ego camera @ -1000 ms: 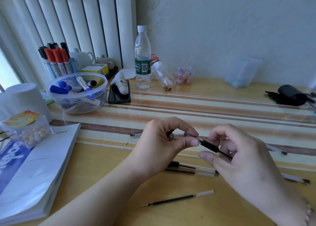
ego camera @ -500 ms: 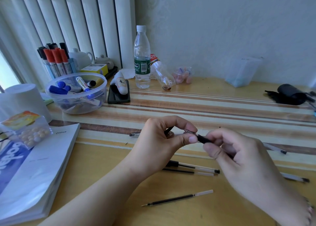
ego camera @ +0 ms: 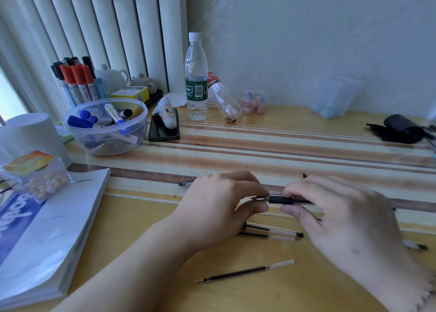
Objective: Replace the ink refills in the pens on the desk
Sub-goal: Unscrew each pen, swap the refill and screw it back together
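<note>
— Where's the pen (ego camera: 283, 199)?
— Between my 2 hands, just above the desk (ego camera: 236, 293), lying level with its tip pointing left. My right hand (ego camera: 339, 219) pinches the black grip, thumb below and fingers on top.
— And the left?
— My left hand (ego camera: 221, 203) pinches the pen's tip end, fingers curled over it, thumb underneath.
— The refills?
— 1 refill (ego camera: 245, 270) lies loose on the desk nearer me, apart from both hands. 2 thin pieces (ego camera: 273, 232) lie side by side just under my hands; whether pens or refills, I can't tell.
</note>
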`<state>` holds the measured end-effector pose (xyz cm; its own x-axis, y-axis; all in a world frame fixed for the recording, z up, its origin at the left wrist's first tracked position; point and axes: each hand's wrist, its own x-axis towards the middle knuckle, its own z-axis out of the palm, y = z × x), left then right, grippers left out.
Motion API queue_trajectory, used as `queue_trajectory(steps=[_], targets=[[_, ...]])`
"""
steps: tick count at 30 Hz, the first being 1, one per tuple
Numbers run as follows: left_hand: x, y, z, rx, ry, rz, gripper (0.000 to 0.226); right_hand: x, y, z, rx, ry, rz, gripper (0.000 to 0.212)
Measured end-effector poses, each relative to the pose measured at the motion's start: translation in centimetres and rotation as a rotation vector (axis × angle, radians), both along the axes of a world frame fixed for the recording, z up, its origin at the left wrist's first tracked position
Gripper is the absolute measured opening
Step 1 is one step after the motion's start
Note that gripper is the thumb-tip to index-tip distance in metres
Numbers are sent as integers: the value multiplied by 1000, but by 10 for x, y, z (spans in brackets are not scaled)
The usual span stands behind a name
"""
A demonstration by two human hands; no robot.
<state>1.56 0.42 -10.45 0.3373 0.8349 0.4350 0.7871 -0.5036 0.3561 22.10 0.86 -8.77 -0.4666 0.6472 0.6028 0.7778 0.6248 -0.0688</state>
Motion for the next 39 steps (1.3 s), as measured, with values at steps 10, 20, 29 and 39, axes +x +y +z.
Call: queue_trajectory(steps=[10,20,29,39], targets=[[3,-1,-2,122,84,-33,19,-3,-1,-5,-91,-35,-15,6],[-6,1,8,-352,-299,10,25,7,12,-7,-192,30,3,7],[-12,8,7,-394,-425,70,20,13,20,-7,-263,212,-12,13],[-3,5,4,-416,-442,7,17,8,17,-8,-242,168,77,19]])
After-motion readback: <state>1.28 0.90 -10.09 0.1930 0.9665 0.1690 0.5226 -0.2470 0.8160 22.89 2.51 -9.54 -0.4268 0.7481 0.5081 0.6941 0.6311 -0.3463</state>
